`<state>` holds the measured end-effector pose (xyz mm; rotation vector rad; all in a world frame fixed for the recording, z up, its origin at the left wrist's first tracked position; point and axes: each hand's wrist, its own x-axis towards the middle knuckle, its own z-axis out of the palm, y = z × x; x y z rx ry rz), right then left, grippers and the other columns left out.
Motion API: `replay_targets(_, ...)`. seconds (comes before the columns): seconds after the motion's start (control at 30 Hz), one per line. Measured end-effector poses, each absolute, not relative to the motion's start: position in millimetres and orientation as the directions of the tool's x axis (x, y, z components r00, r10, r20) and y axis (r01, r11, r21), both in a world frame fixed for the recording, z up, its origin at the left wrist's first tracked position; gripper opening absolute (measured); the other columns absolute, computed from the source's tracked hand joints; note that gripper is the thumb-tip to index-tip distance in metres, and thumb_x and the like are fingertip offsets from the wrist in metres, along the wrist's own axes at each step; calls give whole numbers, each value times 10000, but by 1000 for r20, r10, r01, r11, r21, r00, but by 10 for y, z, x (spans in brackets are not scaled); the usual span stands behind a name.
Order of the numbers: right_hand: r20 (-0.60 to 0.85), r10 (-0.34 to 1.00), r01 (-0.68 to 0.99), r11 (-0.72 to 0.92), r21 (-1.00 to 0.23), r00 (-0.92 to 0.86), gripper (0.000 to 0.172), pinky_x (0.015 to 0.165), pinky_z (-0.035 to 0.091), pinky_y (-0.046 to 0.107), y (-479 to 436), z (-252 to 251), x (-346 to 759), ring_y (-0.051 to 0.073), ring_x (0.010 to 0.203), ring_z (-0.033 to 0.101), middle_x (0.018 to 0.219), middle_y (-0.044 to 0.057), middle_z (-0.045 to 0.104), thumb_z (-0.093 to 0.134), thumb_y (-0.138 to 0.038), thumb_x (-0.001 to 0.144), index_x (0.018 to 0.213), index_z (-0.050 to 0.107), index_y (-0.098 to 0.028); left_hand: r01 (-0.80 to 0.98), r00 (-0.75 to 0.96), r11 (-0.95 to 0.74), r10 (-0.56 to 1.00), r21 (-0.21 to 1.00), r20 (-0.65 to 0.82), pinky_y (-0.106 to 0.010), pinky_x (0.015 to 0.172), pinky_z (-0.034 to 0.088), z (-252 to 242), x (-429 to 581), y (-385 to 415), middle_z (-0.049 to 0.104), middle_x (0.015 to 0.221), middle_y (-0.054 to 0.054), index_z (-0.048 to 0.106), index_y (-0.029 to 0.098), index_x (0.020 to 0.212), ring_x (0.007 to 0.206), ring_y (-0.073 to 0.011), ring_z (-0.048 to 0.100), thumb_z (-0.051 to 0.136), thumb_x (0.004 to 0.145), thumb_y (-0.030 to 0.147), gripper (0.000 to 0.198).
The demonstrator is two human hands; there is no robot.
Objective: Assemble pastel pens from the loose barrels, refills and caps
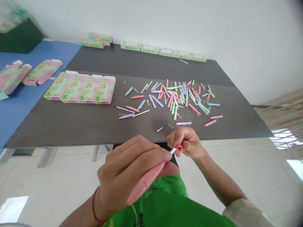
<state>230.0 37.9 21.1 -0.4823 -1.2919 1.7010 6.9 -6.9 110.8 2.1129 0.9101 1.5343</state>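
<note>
My left hand (127, 171) is closed around a pink pen barrel (145, 181) that points toward my right hand, with a white tip showing at its far end. My right hand (186, 142) pinches a small orange-pink pen part (180, 148) right at that tip; the two pieces nearly touch. Both hands hover below the near edge of the dark grey table (78, 126), over my green clothing. On the table beyond lies a scattered pile of pastel pen parts (176, 97): barrels, caps and white refills.
A row of pastel cartons (81, 90) lies on the table's left part. More cartons (28, 74) rest on a blue surface at far left. Green-white boxes (163, 52) line the wall. Tiled floor lies below the table edge.
</note>
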Motion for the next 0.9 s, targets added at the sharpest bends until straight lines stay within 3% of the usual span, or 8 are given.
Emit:
replay_targets(0.3, 208, 831, -439, -49, -897, -517, 386, 533, 420, 246, 377, 221, 2293, 83, 453, 503, 613, -23, 617, 829, -520, 851, 777, 637, -193, 198, 239, -707, 707, 679, 665, -242, 665, 608, 1087, 14, -72, 761, 842, -9, 745, 172, 1010, 729, -125, 706, 857, 843, 188, 201)
replay_targets(0.5, 275, 804, -475, -11, -880, -527, 283, 569, 429, 252, 388, 214, 2279, 106, 525, 566, 662, 2, 664, 803, -448, 897, 837, 680, -201, 208, 241, -706, 708, 677, 664, -250, 665, 610, 1066, 50, -65, 760, 837, -3, 748, 189, 1025, 725, -128, 703, 859, 840, 186, 216)
replay_targets(0.67, 226, 824, -427, -21, -904, -519, 344, 586, 436, 261, 381, 183, 2296, 121, 534, 554, 611, -8, 634, 816, -507, 867, 815, 667, -202, 250, 205, -724, 689, 643, 695, -253, 663, 602, 1094, 142, -50, 763, 822, 15, 740, 200, 963, 712, -128, 710, 849, 844, 161, 165)
replay_targets(0.9, 281, 800, -459, 8, -888, -529, 271, 605, 434, 263, 380, 172, 2323, 119, 558, 554, 665, 3, 647, 770, -443, 928, 881, 679, -192, 234, 248, -736, 677, 635, 693, -255, 666, 599, 1089, 174, -38, 763, 815, 3, 732, 182, 973, 720, -132, 712, 822, 868, 136, 145)
